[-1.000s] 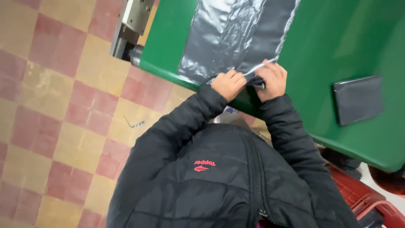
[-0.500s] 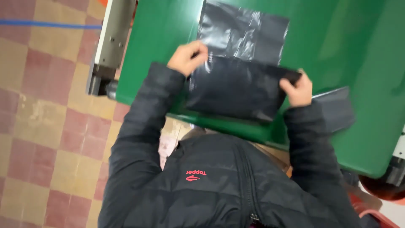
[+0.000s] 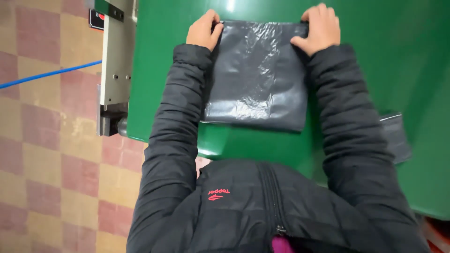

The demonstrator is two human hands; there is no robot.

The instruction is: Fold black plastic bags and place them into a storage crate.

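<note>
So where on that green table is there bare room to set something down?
Bare green table lies right of the right hand, and a strip left of the left hand. The middle is crowded by the folded black plastic bag; another folded bag sits lower right.

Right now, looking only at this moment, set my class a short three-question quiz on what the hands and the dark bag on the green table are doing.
1. True or false: both hands grip the far edge of the folded dark plastic bag.
2. Multiple choice: the bag lies on A) the tiled floor, B) the green table, C) the person's lap.
3. Short answer: which hand is nearer the grey metal bracket at the table's edge?

Key
1. True: the left hand and right hand each hold a far corner.
2. B.
3. The left hand.
</note>
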